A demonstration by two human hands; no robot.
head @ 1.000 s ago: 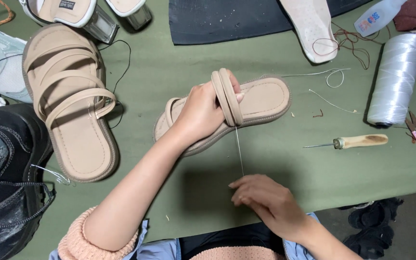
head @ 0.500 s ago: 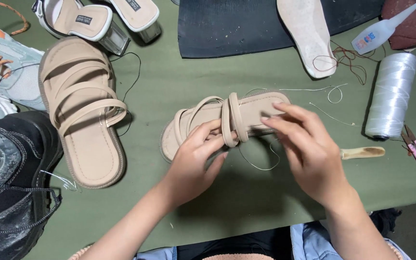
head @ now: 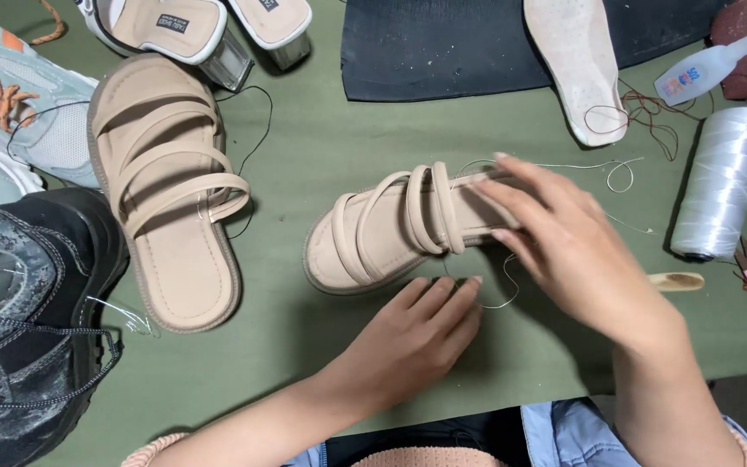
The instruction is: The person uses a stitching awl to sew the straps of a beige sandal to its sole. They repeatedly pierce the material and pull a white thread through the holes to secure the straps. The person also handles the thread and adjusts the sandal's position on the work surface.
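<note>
The left hand's (head: pixel 408 333) fingers (head: pixel 451 298) lie stretched and close together on the green worktop (head: pixel 322 164), holding nothing, tips just below the beige strappy sandal (head: pixel 391 229). Far to their left rest a black shoe (head: pixel 19 320) and the matching sandal (head: pixel 170 186). The right hand's (head: pixel 577 251) fingers, slightly spread, press flat on the sandal's heel end; a white thread spool (head: pixel 719 182) stands to their right.

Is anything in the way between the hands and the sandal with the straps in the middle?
Nothing visible is. The right hand already rests on the beige sandal, covering its heel end. The left hand lies flat on the green table just below its edge, with only a loose thread beside it.
</note>
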